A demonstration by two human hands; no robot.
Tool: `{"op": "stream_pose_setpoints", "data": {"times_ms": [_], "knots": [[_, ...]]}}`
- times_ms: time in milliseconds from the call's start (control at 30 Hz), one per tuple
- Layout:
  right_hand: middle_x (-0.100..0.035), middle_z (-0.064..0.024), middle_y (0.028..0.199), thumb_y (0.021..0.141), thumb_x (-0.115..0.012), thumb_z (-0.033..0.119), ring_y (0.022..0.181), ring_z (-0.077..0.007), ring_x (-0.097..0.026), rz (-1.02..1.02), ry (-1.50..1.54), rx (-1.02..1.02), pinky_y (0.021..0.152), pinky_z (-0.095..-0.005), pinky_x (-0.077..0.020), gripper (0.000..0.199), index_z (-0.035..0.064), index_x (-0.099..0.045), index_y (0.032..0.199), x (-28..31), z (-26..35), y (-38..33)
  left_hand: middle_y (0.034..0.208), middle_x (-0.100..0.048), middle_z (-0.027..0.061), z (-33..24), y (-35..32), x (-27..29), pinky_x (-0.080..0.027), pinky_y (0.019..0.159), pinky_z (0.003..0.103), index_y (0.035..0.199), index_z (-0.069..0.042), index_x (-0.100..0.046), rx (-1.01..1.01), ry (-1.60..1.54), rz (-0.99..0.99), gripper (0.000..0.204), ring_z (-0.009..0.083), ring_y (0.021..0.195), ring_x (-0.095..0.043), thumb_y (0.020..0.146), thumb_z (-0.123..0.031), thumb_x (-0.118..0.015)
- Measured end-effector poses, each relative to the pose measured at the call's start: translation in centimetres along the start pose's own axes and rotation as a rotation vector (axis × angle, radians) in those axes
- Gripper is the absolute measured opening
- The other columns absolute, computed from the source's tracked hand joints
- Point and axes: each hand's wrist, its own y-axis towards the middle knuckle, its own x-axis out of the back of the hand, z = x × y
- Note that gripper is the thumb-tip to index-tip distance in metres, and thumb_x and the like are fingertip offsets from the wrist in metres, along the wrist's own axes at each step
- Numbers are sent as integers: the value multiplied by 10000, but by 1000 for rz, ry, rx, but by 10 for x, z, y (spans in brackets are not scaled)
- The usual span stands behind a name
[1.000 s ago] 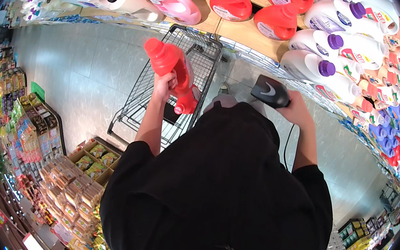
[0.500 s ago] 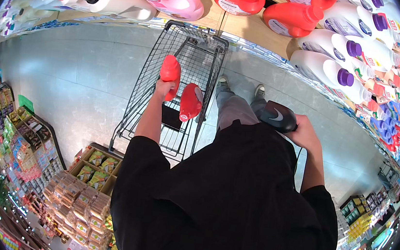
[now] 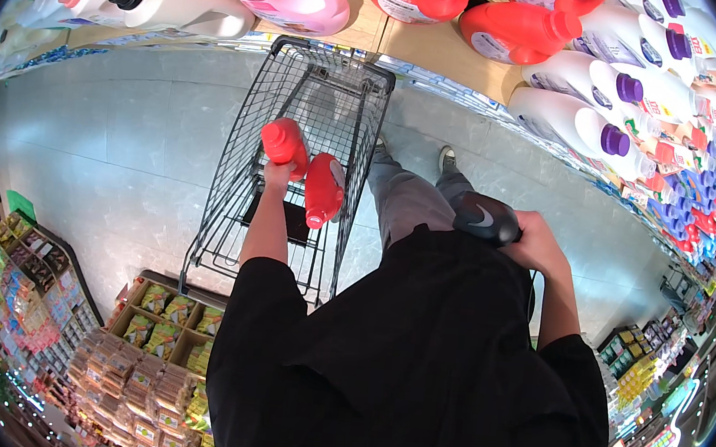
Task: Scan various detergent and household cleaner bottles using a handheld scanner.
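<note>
My left hand (image 3: 277, 173) is closed on a red laundry detergent bottle (image 3: 285, 143), holding it over the basket of a wire shopping cart (image 3: 232, 136). The bottle's cap tilts up toward me. Another red detergent bottle (image 3: 323, 187) lies in the cart just right of it, cap end toward me; whether the two touch, I cannot tell. By my right hip, my right hand (image 3: 539, 243) is closed around the end of a small black bag (image 3: 486, 219) with a pale curved mark. Some of those fingers are hidden behind the bag.
Ahead, a wooden shelf (image 3: 429, 46) bears red, pink and white detergent bottles, with purple-capped white ones (image 3: 573, 131) at the right. Boxed snack packs (image 3: 161, 338) and stacked brown packages (image 3: 127, 387) stand behind on the left. My legs (image 3: 409, 196) are right beside the cart.
My left hand has lowered the bottle into or nearer the cart and tipped its cap toward me. The whole view has shifted slightly left. My right hand keeps its grip on the bag.
</note>
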Motion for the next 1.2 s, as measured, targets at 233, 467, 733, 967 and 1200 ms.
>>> {"op": "stream_pose_setpoints", "data": {"times_ms": [233, 467, 733, 967, 1200], "knots": [[-750, -97, 942, 708, -748, 16, 881, -131, -654, 37, -21, -40, 858, -308, -508, 371, 59, -719, 1075, -10, 1, 6, 1054, -722, 87, 54, -1, 18, -525, 824, 358, 1165, 4, -679, 20, 30, -71, 498, 211, 938, -684, 674, 37, -748], [-752, -98, 948, 714, -747, 19, 883, -135, -657, 41, -38, -16, 861, -313, -510, 371, 59, -718, 1082, -11, -1, 7, 1278, -627, 68, 43, -47, 19, -506, 891, 440, 1319, -72, -585, 354, -14, -24, 703, 250, 1148, -592, 693, -164, -890], [-748, -101, 940, 701, -754, 36, 864, -149, -663, 59, 29, 99, 854, -318, -510, 411, 55, -705, 1108, -17, -5, 10, 1408, -513, 53, 58, -76, 41, -489, 911, 534, 1417, -134, -488, 483, -35, 45, 657, 267, 1273, -498, 863, -348, -766], [-739, -133, 935, 693, -768, 108, 859, -175, -679, 49, -1, 255, 844, -334, -514, 462, 72, -699, 1148, -13, -5, 3, 961, -674, 106, 25, -142, 30, -522, 727, 491, 890, -33, -639, 139, 561, -345, 223, 316, 799, -657, 836, -247, -671], [-717, -138, 859, 705, -768, 130, 768, -192, -645, -109, -8, 299, 798, -340, -520, 404, 56, -701, 1096, 13, -24, -15, 1131, -659, 206, -3, -204, -48, -506, 920, 485, 1220, -30, -601, -360, 719, -203, 490, 412, 1063, -640, 887, -388, -615]]}}
